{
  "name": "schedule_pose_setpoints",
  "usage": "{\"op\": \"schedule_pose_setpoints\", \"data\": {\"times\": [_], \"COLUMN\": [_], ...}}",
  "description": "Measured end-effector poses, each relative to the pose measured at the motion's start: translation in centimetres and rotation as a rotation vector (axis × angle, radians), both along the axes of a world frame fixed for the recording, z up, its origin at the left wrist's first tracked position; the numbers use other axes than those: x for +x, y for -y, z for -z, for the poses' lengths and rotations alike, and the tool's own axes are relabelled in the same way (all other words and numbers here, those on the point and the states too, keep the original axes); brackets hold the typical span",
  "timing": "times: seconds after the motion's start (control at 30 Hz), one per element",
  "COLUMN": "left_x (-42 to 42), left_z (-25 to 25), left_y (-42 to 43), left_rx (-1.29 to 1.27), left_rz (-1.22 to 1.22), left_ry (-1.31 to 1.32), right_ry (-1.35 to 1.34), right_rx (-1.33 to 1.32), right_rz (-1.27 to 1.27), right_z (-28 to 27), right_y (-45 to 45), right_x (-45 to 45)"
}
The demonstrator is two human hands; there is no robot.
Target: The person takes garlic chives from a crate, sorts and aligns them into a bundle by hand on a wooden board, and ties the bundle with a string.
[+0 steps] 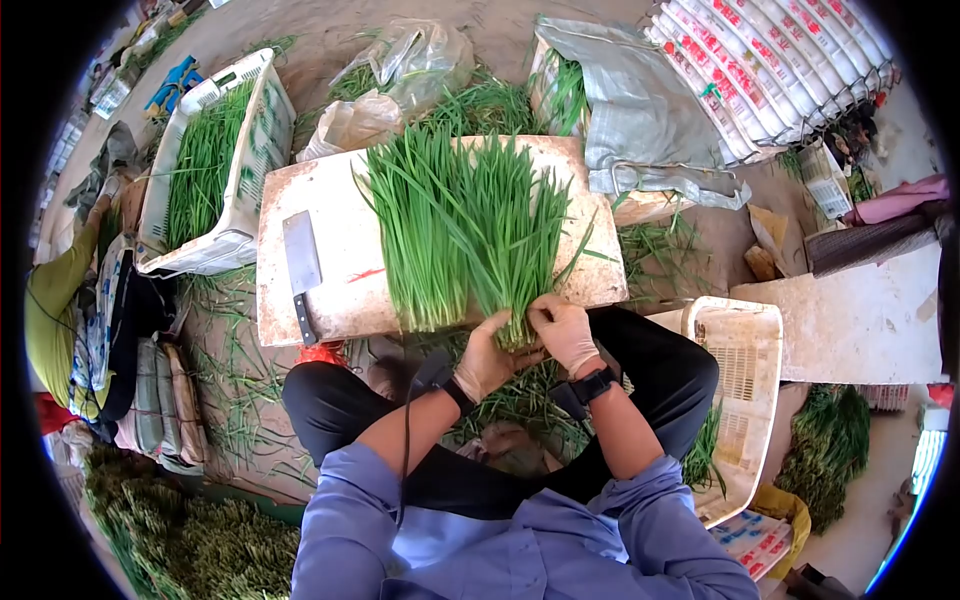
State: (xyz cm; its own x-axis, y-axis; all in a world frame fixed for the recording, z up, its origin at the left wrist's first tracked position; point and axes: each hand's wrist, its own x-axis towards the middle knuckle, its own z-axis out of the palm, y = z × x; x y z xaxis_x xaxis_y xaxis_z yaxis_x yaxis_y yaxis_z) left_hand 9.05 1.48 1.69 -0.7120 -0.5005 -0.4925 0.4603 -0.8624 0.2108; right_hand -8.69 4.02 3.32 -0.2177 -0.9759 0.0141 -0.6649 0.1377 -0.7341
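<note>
A bundle of long green stalks [515, 220] lies on the pale board, its cut ends at the near edge. My left hand [487, 360] is closed around the ends from the left and below. On the right side of the same ends, my right hand [563, 333] pinches with its fingers. Both hands wear thin pale gloves. A second green bundle [415, 240] rests directly to the left, leaves pointing away. Farther left on the board [350, 235] lies a cleaver [301, 250], its black handle toward me.
A white crate [262, 150] of greens stands at left, near a person in a yellow-green sleeve [55, 330]. Behind the board are plastic bags [430, 60] and a grey-covered box [640, 110]. An empty-looking crate [755, 400] stands by my right knee.
</note>
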Motion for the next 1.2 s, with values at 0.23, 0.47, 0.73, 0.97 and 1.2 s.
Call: {"op": "schedule_pose_setpoints", "data": {"times": [0.23,0.47,0.73,0.97,1.2], "left_x": [-0.1,-1.4,-0.2,0.2,-0.3], "left_z": [1.5,0.0,-1.7,0.8,-0.9], "left_y": [0.0,-1.3,-1.0,-0.5,-1.0], "left_rx": [0.005,-0.326,-0.208,0.021,-0.207], "left_rz": [0.048,-0.085,0.069,0.106,0.136], "left_ry": [0.088,0.5,0.353,0.248,0.293], "right_ry": [0.691,0.354,0.819,0.905,0.583], "right_rx": [0.149,0.22,0.319,0.387,0.304], "right_rz": [0.395,0.077,0.209,0.341,0.08], "right_z": [1.5,0.6,-0.2,-0.1,0.2], "right_y": [-1.0,-0.6,-1.4,-2.2,-1.9], "right_x": [-2.2,0.2,-0.8,-1.9,-1.5]}}
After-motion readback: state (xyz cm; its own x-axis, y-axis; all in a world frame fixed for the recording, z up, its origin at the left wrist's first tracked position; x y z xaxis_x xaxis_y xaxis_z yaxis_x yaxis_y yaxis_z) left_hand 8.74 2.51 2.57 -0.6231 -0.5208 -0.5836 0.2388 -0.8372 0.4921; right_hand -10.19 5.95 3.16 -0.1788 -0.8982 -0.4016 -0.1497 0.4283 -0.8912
